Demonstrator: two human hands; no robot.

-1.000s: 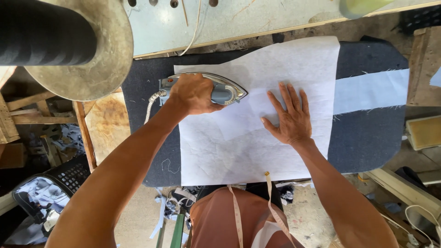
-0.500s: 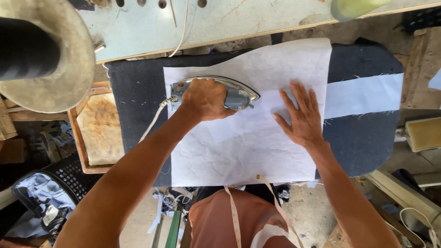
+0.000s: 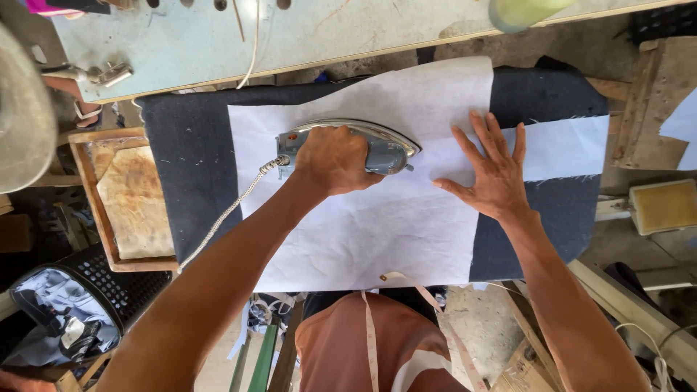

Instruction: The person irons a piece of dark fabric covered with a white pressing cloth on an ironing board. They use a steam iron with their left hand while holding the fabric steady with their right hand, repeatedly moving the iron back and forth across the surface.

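Observation:
My left hand [image 3: 334,160] grips the handle of a silver and grey electric iron [image 3: 377,145], which lies flat on a large white sheet [image 3: 377,225], tip pointing right. My right hand [image 3: 495,168] presses flat on the sheet's right edge, fingers spread, just right of the iron's tip. The sheet covers a dark padded ironing board [image 3: 189,167]. A pale blue strip of fabric [image 3: 573,149] runs out from under the sheet to the right. The iron's braided cord [image 3: 225,214] trails down to the left.
A pale work table [image 3: 218,43] stands behind the board. A wooden tray with a scorched pad [image 3: 131,196] sits at the left, a black basket of cloth [image 3: 72,305] below it. A measuring tape [image 3: 374,334] hangs from my neck. A yellow sponge [image 3: 664,207] is at right.
The iron has slid to the right along the white sheet with my left hand. My right hand has shifted right to the sheet's edge. The view has panned right.

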